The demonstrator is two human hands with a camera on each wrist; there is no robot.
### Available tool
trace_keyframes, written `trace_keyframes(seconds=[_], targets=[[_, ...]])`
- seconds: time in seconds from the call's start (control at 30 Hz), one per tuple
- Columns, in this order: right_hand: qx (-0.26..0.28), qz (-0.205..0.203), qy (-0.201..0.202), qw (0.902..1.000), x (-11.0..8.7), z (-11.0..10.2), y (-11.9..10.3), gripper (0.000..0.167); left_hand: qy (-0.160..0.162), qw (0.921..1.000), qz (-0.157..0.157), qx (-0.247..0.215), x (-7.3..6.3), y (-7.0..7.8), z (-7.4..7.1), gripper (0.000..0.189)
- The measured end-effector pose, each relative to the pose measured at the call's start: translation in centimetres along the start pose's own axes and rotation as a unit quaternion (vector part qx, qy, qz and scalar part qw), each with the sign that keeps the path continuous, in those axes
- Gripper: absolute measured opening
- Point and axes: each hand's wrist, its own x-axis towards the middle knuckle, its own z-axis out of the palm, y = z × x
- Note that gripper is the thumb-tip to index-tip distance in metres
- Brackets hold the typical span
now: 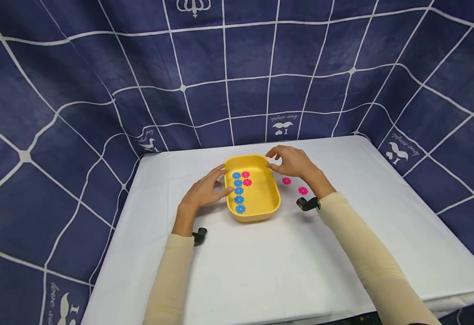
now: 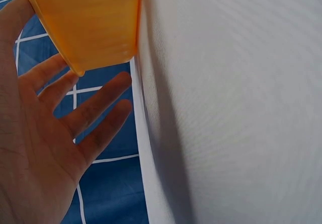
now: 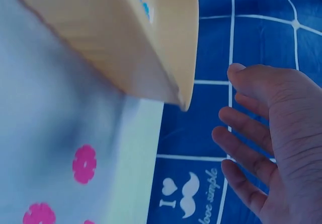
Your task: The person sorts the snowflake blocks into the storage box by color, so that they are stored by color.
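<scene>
A yellow tray (image 1: 261,194) rests on the white table. Along its left side runs a column of several blue flower-shaped pieces (image 1: 238,190), with two pink flower-shaped pieces (image 1: 246,182) beside the far end. My left hand (image 1: 204,188) rests at the tray's left rim, thumb tip and fingertips touching it, the other fingers spread. At the far right corner of the tray is my right hand (image 1: 291,161), fingers loosely bent with nothing between them. The right wrist view shows a gap between this hand (image 3: 282,138) and the tray (image 3: 171,43).
Pink flower-shaped pieces (image 1: 286,180) lie on the white table (image 1: 228,266) right of the tray, another pink piece (image 1: 303,190) under the right wrist. A dark blue curtain (image 1: 249,97) with white lines hangs around the table's back and sides.
</scene>
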Motion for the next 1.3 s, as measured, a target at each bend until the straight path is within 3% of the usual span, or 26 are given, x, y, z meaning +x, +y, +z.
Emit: trace_keyframes(seconds=[0.53, 0.8, 1.3], targets=[[0.008, 0.031, 0.011, 0.9994, -2.0, -0.6, 2.8, 0.046, -0.004, 1.0000, -0.007, -0.003, 0.0, -0.3, -0.1, 0.086], [0.012, 0.054, 0.012, 0.9984, -3.1, -0.6, 4.1, 0.046, -0.003, 0.9999, 0.010, 0.003, -0.3, -0.2, 0.2, 0.082], [0.026, 0.068, 0.007, 0.9973, -3.5, 0.1, 4.5, 0.045, -0.001, 1.0000, 0.000, 0.002, -0.2, 0.0, 0.1, 0.082]])
